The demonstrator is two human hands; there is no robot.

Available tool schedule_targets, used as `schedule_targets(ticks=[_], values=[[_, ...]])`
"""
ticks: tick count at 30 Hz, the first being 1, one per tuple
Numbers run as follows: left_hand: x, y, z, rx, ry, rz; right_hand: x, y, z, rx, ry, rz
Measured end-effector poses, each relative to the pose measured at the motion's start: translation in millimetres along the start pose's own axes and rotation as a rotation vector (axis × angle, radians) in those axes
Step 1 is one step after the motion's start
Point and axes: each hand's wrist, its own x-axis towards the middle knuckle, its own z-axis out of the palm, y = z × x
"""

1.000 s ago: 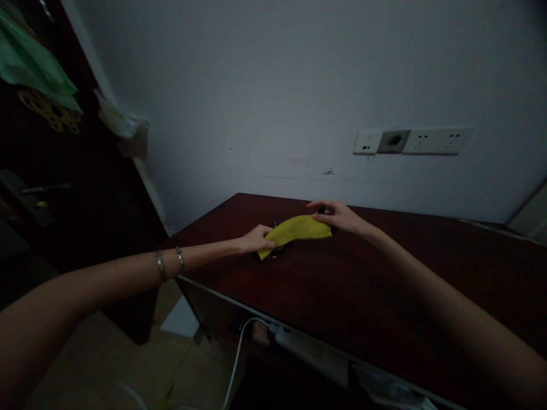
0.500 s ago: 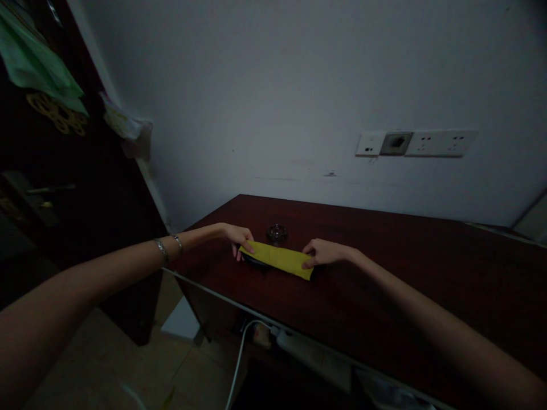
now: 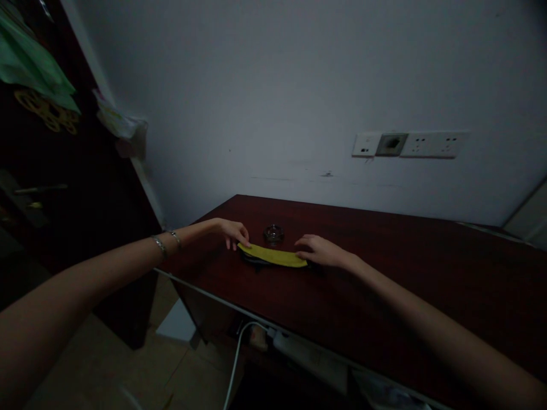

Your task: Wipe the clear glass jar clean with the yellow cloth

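A folded yellow cloth point(image 3: 273, 256) lies as a long strip over a dark, flat object point(image 3: 256, 262), whose kind I cannot make out. At the strip's left end, my left hand point(image 3: 235, 232) pinches the cloth between thumb and fingers. My right hand point(image 3: 320, 250) is at the other end with its fingers bent and the thumb on the cloth's edge. Just behind the cloth stands a small round glass ashtray point(image 3: 273, 233), touched by neither hand.
The dark red desk point(image 3: 384, 273) meets a pale wall with a row of sockets point(image 3: 410, 145). Under its front edge, a white cable point(image 3: 237, 359) hangs near a shelf with items. On the left are a dark door point(image 3: 85, 228) and a white box point(image 3: 177, 322) on the floor.
The yellow cloth's near edge has tipped back and down, so it looks narrower and lies lower over the dark object. The right hand has turned slightly; the view has shifted a little.
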Motion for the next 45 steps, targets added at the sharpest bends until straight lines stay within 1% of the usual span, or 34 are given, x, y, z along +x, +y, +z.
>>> schedule_targets(ticks=[2,5,7,9,14,16,19,22,25,27,29,32,33,35,37,39,40,43,45], values=[[0,0,-1.3,0.027,0.026,-0.006,-4,-8,1,-0.067,0.036,-0.082],[-3,0,0.0,0.068,-0.01,-0.047,-9,-15,4,-0.175,-0.025,-0.184],[-5,0,3.3,0.084,-0.05,-0.073,-10,-15,7,-0.193,-0.067,-0.188],[-6,-1,8.2,0.092,-0.05,-0.079,-10,-12,8,-0.17,-0.059,-0.169],[-6,-2,23.1,0.109,0.099,-0.028,-13,-3,7,-0.047,0.054,-0.133],[-7,0,28.7,0.123,0.162,-0.006,-16,-1,5,-0.052,0.087,-0.116],[-9,2,35.1,0.159,0.241,0.025,-22,2,4,-0.109,0.095,-0.119],[-12,4,39.0,0.226,0.297,0.059,-28,3,6,-0.227,0.099,-0.172],[-15,6,41.6,0.33,0.331,0.116,-34,0,10,-0.364,0.064,-0.257],[-17,9,42.1,0.407,0.34,0.169,-36,-2,14,-0.395,0.038,-0.288],[-20,12,39.8,0.478,0.336,0.202,-38,-2,16,-0.348,0.028,-0.275],[-25,18,29.6,0.561,0.355,0.173,-35,0,16,-0.137,0.055,-0.22],[-26,21,25.3,0.581,0.384,0.151,-33,2,16,-0.053,0.085,-0.197],[-26,26,18.6,0.602,0.463,0.125,-27,5,17,0.1,0.185,-0.101],[-25,33,17.3,0.596,0.487,0.143,-21,8,20,0.192,0.27,0.012],[-23,38,21.9,0.58,0.444,0.177,-15,10,23,0.208,0.296,0.078],[-21,39,25.7,0.573,0.414,0.19,-14,11,24,0.196,0.29,0.081],[-16,38,37.3,0.561,0.333,0.201,-13,12,27,0.129,0.257,0.055],[-14,34,41.6,0.551,0.31,0.193,-16,14,28,0.047,0.21,0.036]])
